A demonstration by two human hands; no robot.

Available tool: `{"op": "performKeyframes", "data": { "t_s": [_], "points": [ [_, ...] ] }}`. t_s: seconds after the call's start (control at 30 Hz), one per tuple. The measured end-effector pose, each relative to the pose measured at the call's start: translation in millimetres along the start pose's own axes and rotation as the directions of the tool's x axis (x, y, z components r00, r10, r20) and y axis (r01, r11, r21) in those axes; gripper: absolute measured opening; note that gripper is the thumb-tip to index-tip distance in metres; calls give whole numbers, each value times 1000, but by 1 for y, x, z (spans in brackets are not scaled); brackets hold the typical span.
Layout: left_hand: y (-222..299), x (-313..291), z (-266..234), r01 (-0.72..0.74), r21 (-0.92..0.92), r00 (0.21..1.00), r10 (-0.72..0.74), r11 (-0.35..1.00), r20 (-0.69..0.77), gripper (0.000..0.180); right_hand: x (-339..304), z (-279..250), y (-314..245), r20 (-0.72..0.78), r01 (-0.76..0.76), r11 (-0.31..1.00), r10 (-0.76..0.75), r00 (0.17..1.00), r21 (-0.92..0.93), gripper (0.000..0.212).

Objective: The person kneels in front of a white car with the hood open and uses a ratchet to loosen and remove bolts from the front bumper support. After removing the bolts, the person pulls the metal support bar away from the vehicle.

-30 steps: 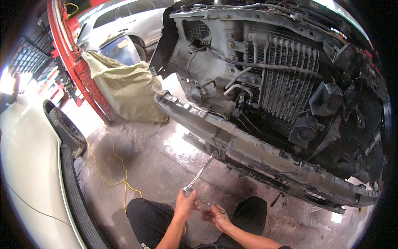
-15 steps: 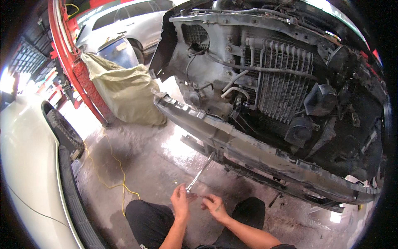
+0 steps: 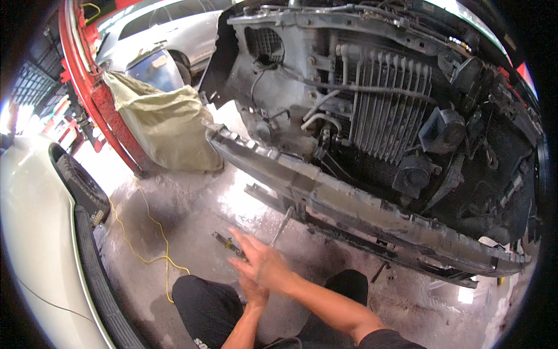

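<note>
Head view, looking down over a person seated on a workshop floor before a stripped car front. Right hand [image 3: 264,264] reaches in from the lower right across the body, fingers extended and loosely spread, palm turned leftward, grasping nothing. Left hand [image 3: 253,291] rises from the lower edge just beneath the right hand and is largely covered by it; whether it is open or clenched cannot be told. Both hands hover above the dark-trousered knees [image 3: 203,299].

A slim metal wrench [image 3: 281,227] lies just beyond the fingertips, slanting up toward the bumper beam [image 3: 325,189]; it appears clear of both hands. A second small tool [image 3: 228,243] lies on the floor just left of the right hand's fingers.

Wet, stained concrete floor [image 3: 192,203] carries a yellow cord [image 3: 148,232] that trails leftward. Above the beam sit the exposed radiator [image 3: 389,110] and hoses. To the left: a white car's wheel [image 3: 84,189], a red lift post [image 3: 96,87], and a tan sack [image 3: 165,125].
</note>
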State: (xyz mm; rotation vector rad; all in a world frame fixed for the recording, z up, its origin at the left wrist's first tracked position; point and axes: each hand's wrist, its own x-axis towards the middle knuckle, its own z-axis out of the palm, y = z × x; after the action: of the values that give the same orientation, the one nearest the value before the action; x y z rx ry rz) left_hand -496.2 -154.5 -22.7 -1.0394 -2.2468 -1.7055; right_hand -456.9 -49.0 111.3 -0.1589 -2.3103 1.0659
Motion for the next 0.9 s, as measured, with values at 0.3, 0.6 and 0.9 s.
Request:
{"op": "performKeyframes", "data": {
  "t_s": [0.3, 0.6, 0.9],
  "points": [
    [10, 6, -2, 124, 95, 992, -124, 988, -2, 27, 37, 20, 20, 203, 59, 996, -44, 978, -69, 55],
    [4, 11, -4, 465, -885, 732, -570, 17, 374, 42, 33, 29, 21, 14, 31, 993, -33, 999, 115, 34],
    [-1, 40, -12, 754, -655, 568, -548, 49, 614, 43, -75, -21, 41, -254, 108, 951, -32, 967, 291, 20]
  ]
}}
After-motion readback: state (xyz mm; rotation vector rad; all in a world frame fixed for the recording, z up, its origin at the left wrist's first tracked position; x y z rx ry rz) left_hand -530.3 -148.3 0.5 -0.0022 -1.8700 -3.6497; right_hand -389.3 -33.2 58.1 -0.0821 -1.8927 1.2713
